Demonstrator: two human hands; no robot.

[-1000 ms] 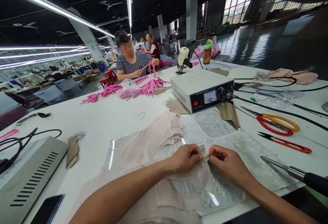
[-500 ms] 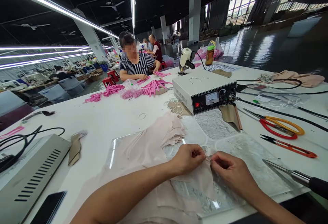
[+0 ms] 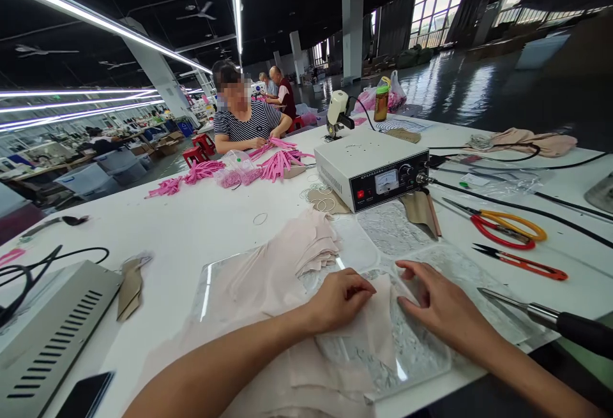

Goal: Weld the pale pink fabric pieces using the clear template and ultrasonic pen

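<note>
A: While your left hand (image 3: 338,300) pinches the pink fabric piece (image 3: 378,325) flat on the clear mat (image 3: 431,354), what's left?

B: Your right hand (image 3: 443,306) rests open beside it; the stack (image 3: 313,246) looks untouched.

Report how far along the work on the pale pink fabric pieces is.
Done, apparently: a stack of pale pink pieces lies fanned out behind the hands. In hand: the left hand and right hand press one pink piece flat on the clear plate. Left: loose pink fabric lies near the table edge, and the metal-tipped tool lies untouched.
</note>
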